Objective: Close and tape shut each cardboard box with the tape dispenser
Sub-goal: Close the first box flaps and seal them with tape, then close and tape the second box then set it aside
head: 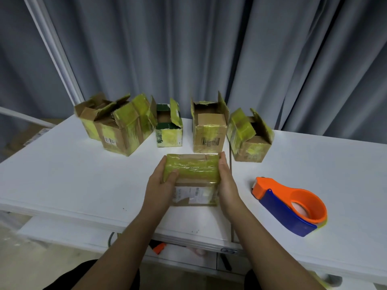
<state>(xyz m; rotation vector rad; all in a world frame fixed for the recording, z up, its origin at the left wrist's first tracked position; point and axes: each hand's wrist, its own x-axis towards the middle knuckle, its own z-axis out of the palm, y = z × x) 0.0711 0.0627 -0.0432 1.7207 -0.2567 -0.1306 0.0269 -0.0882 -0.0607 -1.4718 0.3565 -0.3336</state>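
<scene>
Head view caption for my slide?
Left hand grips, right hand presses a taped box; open boxes behind, tape dispenser beside.

Two bare forearms reach forward from the bottom of the view, angling inward toward each other, with a closed box [194, 172] held between the hands. The left hand [162, 181] lies against the box's left side, fingers pointing away from the person and the thumb bent over onto the top face. The right hand [227, 181] presses flat against the box's right side, palm facing inward, fingers straight and together, wrist in line with the forearm.
</scene>
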